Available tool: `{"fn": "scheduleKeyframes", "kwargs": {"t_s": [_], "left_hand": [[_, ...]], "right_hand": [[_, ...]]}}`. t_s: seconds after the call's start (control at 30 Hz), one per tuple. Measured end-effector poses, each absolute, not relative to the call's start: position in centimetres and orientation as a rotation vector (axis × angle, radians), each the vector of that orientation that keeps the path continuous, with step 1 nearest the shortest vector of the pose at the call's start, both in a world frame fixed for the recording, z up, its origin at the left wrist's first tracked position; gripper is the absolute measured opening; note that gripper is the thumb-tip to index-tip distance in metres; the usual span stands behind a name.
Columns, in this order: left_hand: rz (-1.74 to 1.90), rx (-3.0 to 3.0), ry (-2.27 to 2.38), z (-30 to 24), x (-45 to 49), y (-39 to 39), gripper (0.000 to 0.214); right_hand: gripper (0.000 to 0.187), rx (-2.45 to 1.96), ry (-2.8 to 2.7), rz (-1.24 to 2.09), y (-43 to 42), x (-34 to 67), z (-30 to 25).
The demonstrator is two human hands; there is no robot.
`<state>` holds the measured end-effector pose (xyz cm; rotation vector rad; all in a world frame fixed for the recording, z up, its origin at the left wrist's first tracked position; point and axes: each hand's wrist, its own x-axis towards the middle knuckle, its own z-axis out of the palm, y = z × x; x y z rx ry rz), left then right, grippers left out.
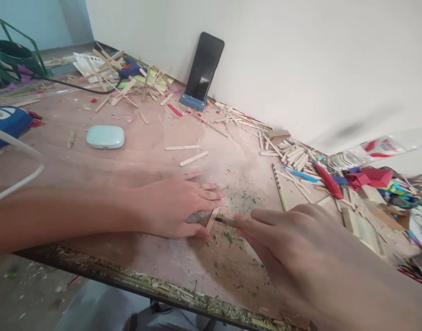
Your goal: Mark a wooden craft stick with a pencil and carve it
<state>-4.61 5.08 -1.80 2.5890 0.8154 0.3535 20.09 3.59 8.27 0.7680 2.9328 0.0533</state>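
Observation:
My left hand lies flat on the wooden table, fingers stretched out, pressing down a popsicle stick near the front edge. My right hand is closed around a thin pencil-like tool, whose tip touches the stick by my left fingertips. Green crumbs are scattered on the table around both hands.
A black phone leans on a blue stand against the white wall. A pale case and loose sticks lie mid-table. Piles of sticks, a green pencil, red and coloured paper crowd the right. A stick structure stands at the back left.

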Motion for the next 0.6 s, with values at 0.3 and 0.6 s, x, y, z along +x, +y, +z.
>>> {"fn": "scheduleKeyframes", "kwargs": {"t_s": [0.3,0.6], "left_hand": [[0.343,2.578,0.824,-2.0,-4.5,5.3,0.064],[0.322,2.570,0.822,-2.1,-4.5,5.3,0.072]], "right_hand": [[0.019,1.019,2.923,-0.289,2.5,22.2,7.0],[0.024,1.059,2.949,-0.554,2.8,22.6,6.2]]}}
